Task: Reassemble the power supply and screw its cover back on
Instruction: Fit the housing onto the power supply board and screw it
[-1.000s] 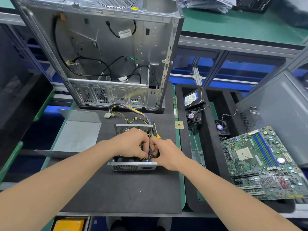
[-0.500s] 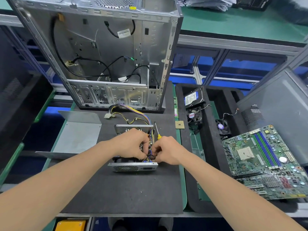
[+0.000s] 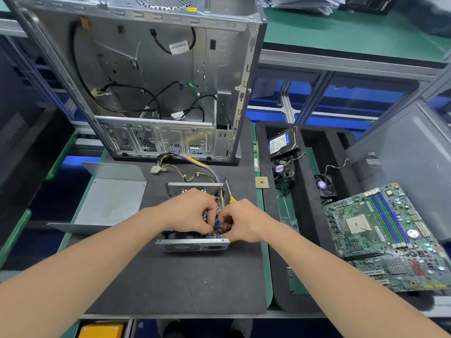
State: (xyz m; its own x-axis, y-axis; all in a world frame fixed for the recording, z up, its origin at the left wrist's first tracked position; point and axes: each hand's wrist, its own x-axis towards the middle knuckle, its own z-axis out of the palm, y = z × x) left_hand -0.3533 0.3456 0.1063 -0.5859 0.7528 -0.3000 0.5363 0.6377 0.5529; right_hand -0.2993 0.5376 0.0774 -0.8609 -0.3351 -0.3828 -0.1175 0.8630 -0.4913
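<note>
The open power supply (image 3: pixel 192 245) sits on the black mat, its vented front panel facing me. Its cable bundle (image 3: pixel 195 167) trails back toward the case. My left hand (image 3: pixel 190 211) reaches into the box from the left, fingers curled on the internal wires. My right hand (image 3: pixel 246 222) meets it from the right and pinches the blue and black wires at the box's front right corner. The grey metal cover (image 3: pixel 109 201) lies on the mat to the left. A yellow-handled screwdriver (image 3: pixel 229 191) lies along the box's right side, its handle end hidden behind my right hand.
An empty computer case (image 3: pixel 151 76) stands open behind the mat. A black foam tray (image 3: pixel 305 215) on the right holds a hard drive (image 3: pixel 280 142) and two fans. A motherboard (image 3: pixel 385 237) lies at far right, and a CPU chip (image 3: pixel 261 182) sits at the mat's edge.
My right hand has drawn slightly back toward me, uncovering the screwdriver's shaft and yellow collar. Both hands stay on the wires inside the power supply.
</note>
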